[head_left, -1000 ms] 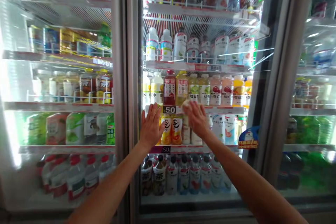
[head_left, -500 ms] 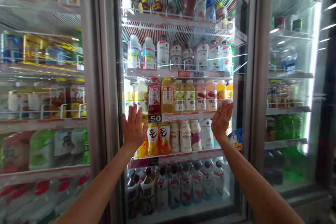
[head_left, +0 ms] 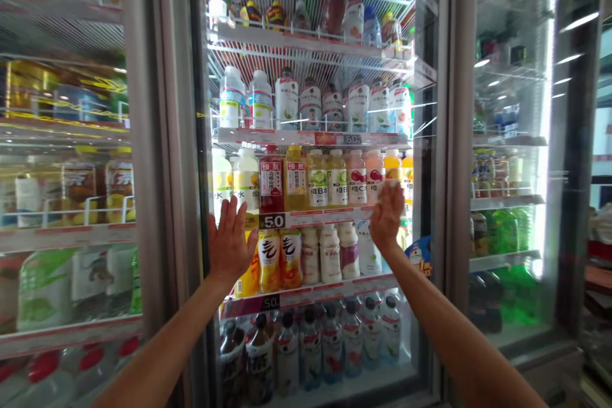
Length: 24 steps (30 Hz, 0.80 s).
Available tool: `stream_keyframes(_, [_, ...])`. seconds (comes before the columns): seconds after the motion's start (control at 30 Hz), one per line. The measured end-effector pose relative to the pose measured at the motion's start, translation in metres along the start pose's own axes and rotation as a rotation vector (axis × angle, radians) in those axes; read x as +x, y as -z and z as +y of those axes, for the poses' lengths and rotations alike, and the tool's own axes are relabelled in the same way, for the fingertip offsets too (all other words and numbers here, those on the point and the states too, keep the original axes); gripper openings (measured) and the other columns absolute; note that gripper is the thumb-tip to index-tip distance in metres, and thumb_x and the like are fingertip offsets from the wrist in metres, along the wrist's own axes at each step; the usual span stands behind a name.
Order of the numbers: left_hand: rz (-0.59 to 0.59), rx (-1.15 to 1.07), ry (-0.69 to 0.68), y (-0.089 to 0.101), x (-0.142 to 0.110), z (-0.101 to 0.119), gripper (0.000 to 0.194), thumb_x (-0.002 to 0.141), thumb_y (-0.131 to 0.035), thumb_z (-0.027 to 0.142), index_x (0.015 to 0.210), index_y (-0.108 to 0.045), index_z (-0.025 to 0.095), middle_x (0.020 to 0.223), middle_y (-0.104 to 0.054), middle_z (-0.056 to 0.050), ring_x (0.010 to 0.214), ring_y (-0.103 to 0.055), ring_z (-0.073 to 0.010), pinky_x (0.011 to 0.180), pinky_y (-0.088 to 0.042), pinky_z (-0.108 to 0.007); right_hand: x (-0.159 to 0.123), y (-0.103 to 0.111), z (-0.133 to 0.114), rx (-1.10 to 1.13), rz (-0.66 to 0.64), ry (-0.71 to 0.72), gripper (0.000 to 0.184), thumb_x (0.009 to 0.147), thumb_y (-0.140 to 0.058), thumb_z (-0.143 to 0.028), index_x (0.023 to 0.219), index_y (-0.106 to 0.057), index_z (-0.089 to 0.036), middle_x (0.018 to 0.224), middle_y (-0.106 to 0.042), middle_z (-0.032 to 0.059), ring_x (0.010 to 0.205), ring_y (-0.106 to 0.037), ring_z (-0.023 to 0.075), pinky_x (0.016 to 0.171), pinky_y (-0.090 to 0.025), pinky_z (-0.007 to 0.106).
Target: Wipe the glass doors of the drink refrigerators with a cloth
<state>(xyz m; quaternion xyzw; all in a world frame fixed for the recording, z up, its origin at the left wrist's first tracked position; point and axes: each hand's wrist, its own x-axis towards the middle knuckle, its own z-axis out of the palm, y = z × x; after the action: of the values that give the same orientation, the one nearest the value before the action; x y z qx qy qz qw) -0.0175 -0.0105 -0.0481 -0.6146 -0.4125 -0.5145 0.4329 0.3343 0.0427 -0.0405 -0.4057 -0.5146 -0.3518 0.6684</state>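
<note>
"What's up at the middle glass door [head_left: 425, 126]?"

"Two hands, and the door stands between two metal posts. The left hand [head_left: 233, 241] faces it palm first, fingers slightly apart."

"And the right hand [head_left: 388, 213]?"

"Fingers close together by a pale patch — perhaps a cloth [head_left: 393, 184], against the glass near the orange bottles [head_left: 393, 162]. It's blurred; I can't tell whether the hand is clamped on it."

"Count the bottles at that height."

"Ten in front: two pale-labelled bottles [head_left: 245, 175], one red bottle [head_left: 271, 185], one yellow bottle [head_left: 295, 182], two green-labelled bottles [head_left: 316, 178], two pink bottles [head_left: 374, 169] and two orange."

"Below?"

"Three orange drinks [head_left: 269, 264] — one partly behind the left hand — and three small white-capped bottles [head_left: 329, 252]."

"What's hard to see?"

"The right hand covers part of an orange bottle. The left fridge section [head_left: 62, 233] is cut off and blurred."
</note>
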Motion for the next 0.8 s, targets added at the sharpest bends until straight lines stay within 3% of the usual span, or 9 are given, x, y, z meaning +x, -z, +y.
stream_keyframes(0.1, [-0.011,0.006,-0.006,0.002,0.001,-0.002,0.068,0.085,-0.045,0.031,0.143,-0.01,0.025,0.149,-0.019,-0.009,0.137,-0.018,-0.0249,0.111,-0.012,-0.05,-0.002,0.0,-0.018,0.068,-0.246,0.337,0.057,0.085,-0.035,-0.016,0.139,-0.029,-0.03,0.149,-0.025,0.002,0.138,-0.017,0.0237,0.109,-0.026,0.052])
stream_keyframes(0.17, [-0.021,0.013,-0.01,0.004,0.003,-0.005,0.067,0.086,-0.044,0.032,0.143,-0.011,0.024,0.148,-0.02,-0.01,0.137,-0.018,-0.025,0.111,-0.014,-0.051,0.014,0.001,-0.01,0.059,-0.159,0.265,0.056,0.084,-0.033,-0.014,0.138,-0.031,-0.028,0.148,-0.026,0.0031,0.137,-0.021,0.0227,0.109,-0.027,0.051])
stream_keyframes(0.3, [-0.02,0.025,0.04,0.009,0.014,-0.01,0.064,0.086,-0.044,0.033,0.142,-0.017,0.022,0.147,-0.023,-0.012,0.137,-0.018,-0.0259,0.11,-0.016,-0.051,0.051,-0.013,-0.007,-0.001,0.209,-0.215,0.055,0.083,-0.029,-0.015,0.138,-0.033,-0.012,0.148,-0.022,0.013,0.137,-0.018,0.0271,0.109,-0.022,0.056])
stream_keyframes(0.37, [-0.02,0.025,0.057,0.01,0.019,-0.009,0.063,0.086,-0.044,0.033,0.142,-0.018,0.022,0.147,-0.023,-0.012,0.137,-0.018,-0.026,0.11,-0.015,-0.051,0.052,-0.021,-0.031,0.011,0.146,-0.128,0.055,0.083,-0.033,-0.017,0.138,-0.033,-0.013,0.149,-0.021,0.0124,0.138,-0.016,0.0279,0.109,-0.021,0.055])
stream_keyframes(0.5, [-0.017,0.017,0.052,0.012,0.022,-0.01,0.064,0.085,-0.046,0.032,0.142,-0.018,0.023,0.148,-0.023,-0.01,0.137,-0.018,-0.0249,0.111,-0.014,-0.05,0.042,-0.024,-0.069,0.069,-0.207,0.397,0.056,0.085,-0.036,-0.017,0.139,-0.03,-0.029,0.148,-0.027,0.0018,0.138,-0.019,0.0219,0.11,-0.024,0.048])
stream_keyframes(0.57, [-0.023,0.018,0.045,0.015,0.023,-0.013,0.064,0.085,-0.046,0.032,0.142,-0.018,0.022,0.148,-0.023,-0.01,0.137,-0.019,-0.0244,0.111,-0.016,-0.049,0.05,-0.023,-0.065,0.049,-0.133,0.332,0.056,0.084,-0.035,-0.016,0.139,-0.031,-0.028,0.146,-0.029,0.0036,0.136,-0.024,0.0232,0.109,-0.026,0.05])
stream_keyframes(0.67, [-0.037,0.023,0.054,0.019,0.026,-0.017,0.062,0.085,-0.045,0.032,0.141,-0.022,0.02,0.147,-0.025,-0.012,0.137,-0.019,-0.0245,0.11,-0.019,-0.049,0.067,-0.03,-0.062,0.012,0.169,-0.051,0.056,0.083,-0.033,-0.016,0.139,-0.032,-0.018,0.147,-0.026,0.011,0.135,-0.023,0.0295,0.106,-0.026,0.058])
stream_keyframes(0.7, [-0.044,0.026,0.061,0.02,0.027,-0.017,0.06,0.085,-0.044,0.032,0.14,-0.024,0.019,0.146,-0.026,-0.013,0.137,-0.019,-0.0249,0.11,-0.02,-0.05,0.068,-0.035,-0.07,0.018,0.195,-0.085,0.056,0.083,-0.034,-0.016,0.139,-0.031,-0.017,0.148,-0.023,0.0113,0.136,-0.021,0.0301,0.106,-0.025,0.058])
stream_keyframes(0.8, [-0.066,0.036,0.067,0.023,0.03,-0.016,0.055,0.085,-0.043,0.032,0.137,-0.031,0.018,0.145,-0.029,-0.014,0.137,-0.02,-0.0255,0.109,-0.02,-0.051,0.052,-0.045,-0.11,0.076,-0.002,0.212,0.06,0.083,-0.036,-0.015,0.141,-0.026,-0.024,0.149,-0.02,0.0055,0.138,-0.016,0.026,0.108,-0.026,0.052])
